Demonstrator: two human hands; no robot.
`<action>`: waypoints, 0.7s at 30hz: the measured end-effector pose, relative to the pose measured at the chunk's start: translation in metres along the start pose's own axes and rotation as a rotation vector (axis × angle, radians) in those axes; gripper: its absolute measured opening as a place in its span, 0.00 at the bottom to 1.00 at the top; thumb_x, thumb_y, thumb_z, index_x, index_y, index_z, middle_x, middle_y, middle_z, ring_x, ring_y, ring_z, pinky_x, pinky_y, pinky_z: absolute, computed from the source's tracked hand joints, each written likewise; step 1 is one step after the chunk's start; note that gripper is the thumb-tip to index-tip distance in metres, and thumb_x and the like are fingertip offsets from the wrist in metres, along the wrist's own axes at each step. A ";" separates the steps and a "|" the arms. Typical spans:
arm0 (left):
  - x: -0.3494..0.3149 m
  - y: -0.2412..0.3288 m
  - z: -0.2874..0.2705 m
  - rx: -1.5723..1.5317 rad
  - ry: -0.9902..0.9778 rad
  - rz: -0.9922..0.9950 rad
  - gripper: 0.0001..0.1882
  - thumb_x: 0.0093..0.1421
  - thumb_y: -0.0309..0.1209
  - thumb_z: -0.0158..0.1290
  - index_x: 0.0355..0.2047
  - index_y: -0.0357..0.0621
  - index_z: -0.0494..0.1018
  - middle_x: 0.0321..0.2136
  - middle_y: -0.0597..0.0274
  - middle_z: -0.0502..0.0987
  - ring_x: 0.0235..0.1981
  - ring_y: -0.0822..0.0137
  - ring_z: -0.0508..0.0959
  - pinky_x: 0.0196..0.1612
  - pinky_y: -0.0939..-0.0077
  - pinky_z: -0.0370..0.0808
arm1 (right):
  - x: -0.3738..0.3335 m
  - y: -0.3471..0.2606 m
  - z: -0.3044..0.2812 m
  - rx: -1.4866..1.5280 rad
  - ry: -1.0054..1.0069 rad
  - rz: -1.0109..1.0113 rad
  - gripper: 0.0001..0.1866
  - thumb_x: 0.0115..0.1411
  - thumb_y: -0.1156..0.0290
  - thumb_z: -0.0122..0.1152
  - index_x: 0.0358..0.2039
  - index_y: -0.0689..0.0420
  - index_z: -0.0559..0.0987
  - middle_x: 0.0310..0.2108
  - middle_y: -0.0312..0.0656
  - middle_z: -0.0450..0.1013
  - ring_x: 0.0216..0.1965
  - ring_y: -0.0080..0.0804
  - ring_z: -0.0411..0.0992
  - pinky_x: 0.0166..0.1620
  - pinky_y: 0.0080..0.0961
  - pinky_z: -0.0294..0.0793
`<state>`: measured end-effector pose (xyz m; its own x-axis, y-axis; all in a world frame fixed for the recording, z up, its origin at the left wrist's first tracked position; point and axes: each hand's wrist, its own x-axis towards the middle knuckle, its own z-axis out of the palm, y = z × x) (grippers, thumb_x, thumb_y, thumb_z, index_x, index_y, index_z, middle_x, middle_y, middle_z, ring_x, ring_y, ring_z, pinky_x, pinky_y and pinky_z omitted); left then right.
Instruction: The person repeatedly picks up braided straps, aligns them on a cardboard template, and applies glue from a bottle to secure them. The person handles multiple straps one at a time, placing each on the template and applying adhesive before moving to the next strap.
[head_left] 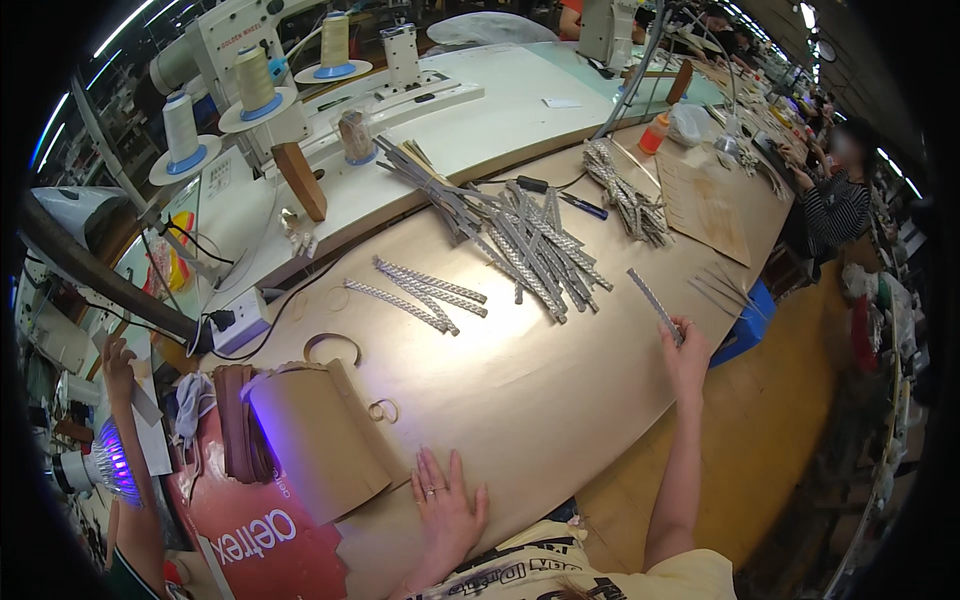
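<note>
My right hand [687, 355], at the table's right edge, pinches the lower end of a grey braided strip [652, 298], which points up and away to the left. My left hand [445, 505] lies flat with fingers spread on the paper-covered table [500, 420], a ring on one finger. Beside it rests a curved brown sheet [320, 435]. Several braided strips [415, 290] lie loosely at centre left. Farther back is a large pile of similar grey strips [545, 250], with a tied bundle [625, 190] to its right.
Sewing machines and thread cones [255, 85] stand along the far side. A blue bin [750, 320] sits beyond the right edge, near thin strips. Another person's hand [120, 370] and a lit lamp [118, 462] are at left. A brown board [705, 205] lies far right.
</note>
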<state>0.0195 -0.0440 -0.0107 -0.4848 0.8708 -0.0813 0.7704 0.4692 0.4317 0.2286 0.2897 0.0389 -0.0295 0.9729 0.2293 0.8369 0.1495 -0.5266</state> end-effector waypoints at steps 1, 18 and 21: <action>0.000 0.000 0.000 0.002 0.004 -0.003 0.38 0.59 0.43 0.53 0.65 0.35 0.56 0.67 0.26 0.44 0.69 0.35 0.46 0.68 0.43 0.44 | 0.005 -0.001 0.007 -0.002 0.005 -0.023 0.17 0.61 0.58 0.62 0.39 0.61 0.81 0.27 0.50 0.77 0.28 0.45 0.75 0.35 0.37 0.71; 0.000 0.002 0.002 -0.007 0.018 -0.007 0.37 0.59 0.44 0.52 0.65 0.37 0.59 0.67 0.30 0.47 0.69 0.36 0.48 0.68 0.43 0.45 | 0.107 0.041 0.059 -0.201 0.097 -0.184 0.19 0.60 0.59 0.61 0.48 0.54 0.79 0.46 0.48 0.74 0.51 0.45 0.72 0.52 0.44 0.68; 0.000 0.001 0.001 0.007 0.021 0.009 0.37 0.60 0.45 0.52 0.65 0.38 0.59 0.67 0.30 0.49 0.68 0.36 0.49 0.68 0.43 0.46 | 0.116 0.101 0.038 -0.371 0.096 -0.004 0.19 0.59 0.59 0.61 0.47 0.55 0.79 0.47 0.49 0.74 0.52 0.46 0.71 0.52 0.45 0.69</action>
<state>0.0209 -0.0431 -0.0106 -0.4862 0.8719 -0.0582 0.7776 0.4621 0.4264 0.2890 0.4246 -0.0189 0.0031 0.9488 0.3159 0.9784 0.0625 -0.1972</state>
